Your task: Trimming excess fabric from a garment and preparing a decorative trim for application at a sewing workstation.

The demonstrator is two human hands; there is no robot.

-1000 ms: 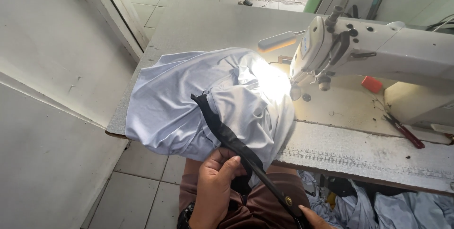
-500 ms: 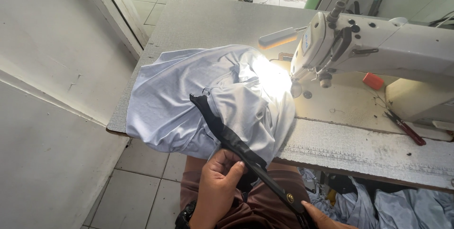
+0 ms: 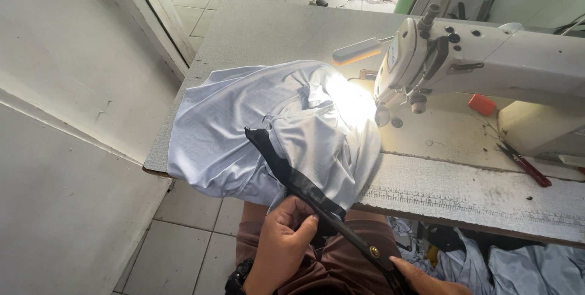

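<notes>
Both hands on black strap (image 3: 292,179) | left hand (image 3: 283,243) pinching — right hand (image 3: 426,277) grip unclear

A pale blue-grey garment (image 3: 268,124) is seen left of the white sewing machine (image 3: 487,57). A black strip (image 3: 292,176) with a brass-coloured snap (image 3: 373,250) is laid across the garment's near side. Below the machine, a grey, speckled table (image 3: 475,191) is shown, with red-handled snips (image 3: 524,164) and a small red block (image 3: 482,104) on it. Brown trousers (image 3: 341,264) are visible under the table's edge.
</notes>
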